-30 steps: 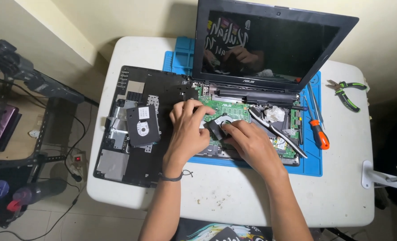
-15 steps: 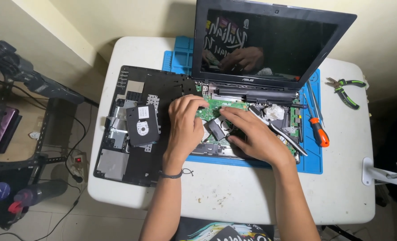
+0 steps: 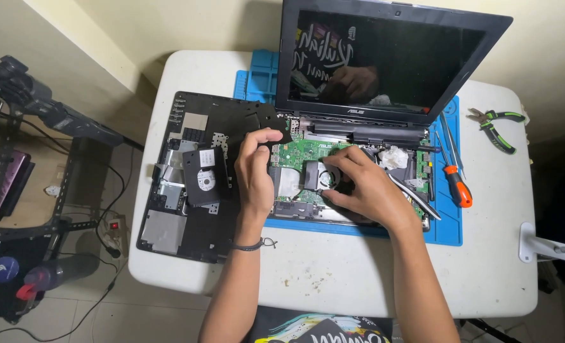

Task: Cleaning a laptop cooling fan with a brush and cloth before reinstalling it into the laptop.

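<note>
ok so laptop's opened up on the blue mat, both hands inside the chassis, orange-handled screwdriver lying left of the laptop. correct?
Not quite. The orange-handled screwdriver lies to the right of the laptop, on the blue mat, as the head view shows. What lies to the left is the removed black cover panel. The rest holds: the left hand and right hand are both in the open chassis.

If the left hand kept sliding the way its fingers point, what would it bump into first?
The left hand points toward the back of the table, so it would probably first meet the laptop's hinge edge below the raised screen, though depth is hard to judge.
</note>
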